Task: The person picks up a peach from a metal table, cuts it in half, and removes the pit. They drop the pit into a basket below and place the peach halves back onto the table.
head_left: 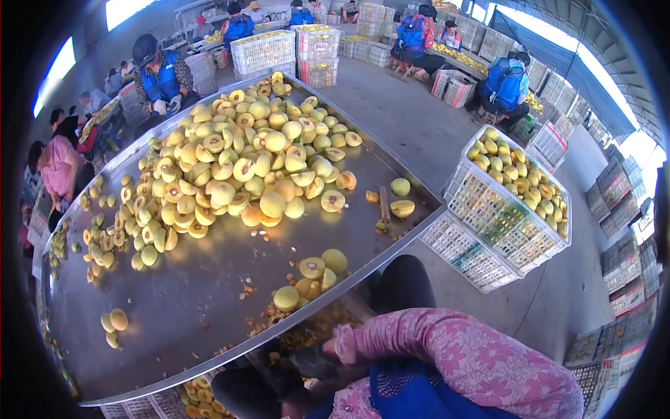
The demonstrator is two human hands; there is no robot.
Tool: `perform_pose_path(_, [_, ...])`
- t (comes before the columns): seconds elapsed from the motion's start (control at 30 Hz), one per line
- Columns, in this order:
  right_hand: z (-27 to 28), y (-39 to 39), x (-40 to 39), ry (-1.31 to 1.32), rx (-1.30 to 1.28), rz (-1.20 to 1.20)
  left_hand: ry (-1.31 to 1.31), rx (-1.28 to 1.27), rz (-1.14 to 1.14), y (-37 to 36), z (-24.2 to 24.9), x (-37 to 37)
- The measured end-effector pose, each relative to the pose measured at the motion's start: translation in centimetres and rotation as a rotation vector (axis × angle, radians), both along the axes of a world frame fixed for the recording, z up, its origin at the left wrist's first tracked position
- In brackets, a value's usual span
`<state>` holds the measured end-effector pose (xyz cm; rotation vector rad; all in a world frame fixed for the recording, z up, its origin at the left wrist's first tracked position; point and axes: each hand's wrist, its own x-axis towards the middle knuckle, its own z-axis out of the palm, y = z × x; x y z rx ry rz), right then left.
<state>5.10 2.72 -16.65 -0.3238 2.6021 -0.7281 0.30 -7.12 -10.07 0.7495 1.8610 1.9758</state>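
Note:
My right hand (315, 361), in a dark glove below a pink floral sleeve (447, 342), is low at the near table edge, over my lap. My left hand (283, 383) seems to be just beside it, dark and mostly in shadow. The fingers of both are too dark to make out, as is anything between them. Closest on the metal table (181, 307) is a small group of yellow peach-like fruits (307, 279), some cut, with loose pits (262, 322) around them. Farther back lies a large heap of halved fruit (230, 160).
A plastic crate of fruit (516, 174) stands on another crate (464, 251) at the right. Under the near edge is a crate of fruit halves (202, 398). A wooden-handled tool (384, 204) lies near the right corner. Co-workers (164, 80) sit at other tables, among stacked crates (264, 52).

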Motion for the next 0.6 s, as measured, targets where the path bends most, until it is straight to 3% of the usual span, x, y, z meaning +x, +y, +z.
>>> perform_pose_path(0.1, [3.6,2.0,0.4,0.030,0.101,0.364,-0.278,0.097,-0.004,0.8,2.1,0.9])
perform_pose_path(0.13, [6.2,2.2,0.7,-0.106,0.036,0.273,-0.376,0.112,0.014,0.2,2.6,1.4])
perform_pose_path(0.17, [9.0,2.3,1.0,-0.231,-0.026,0.171,-0.141,-0.012,-0.017,0.1,2.9,1.0])
perform_pose_path(0.2, [13.0,2.8,1.8,-0.517,-0.152,-0.149,0.089,-0.147,-0.055,0.0,2.7,0.4])
perform_pose_path(0.27, [14.7,2.6,2.8,-0.430,-0.157,-0.237,-0.186,-0.021,-0.035,-0.1,0.0,0.2])
perform_pose_path(0.3, [14.0,1.4,3.3,-0.449,-0.184,-0.207,-0.200,-0.052,-0.008,-0.8,0.4,0.3])
perform_pose_path(0.4, [10.7,0.5,3.6,-0.175,-0.462,-0.541,-0.346,0.114,0.055,0.3,1.3,0.0])
perform_pose_path(0.43, [9.9,0.2,3.7,-0.199,-0.574,-0.600,-0.377,0.183,0.055,0.8,1.6,0.1])
perform_pose_path(0.53, [6.2,-1.0,3.5,-0.106,-0.704,-0.565,-0.411,0.234,0.069,0.0,0.4,-0.1])
perform_pose_path(0.6, [5.7,-1.1,3.3,-0.323,-0.725,-0.513,-0.676,0.331,0.097,0.9,0.4,-0.5])
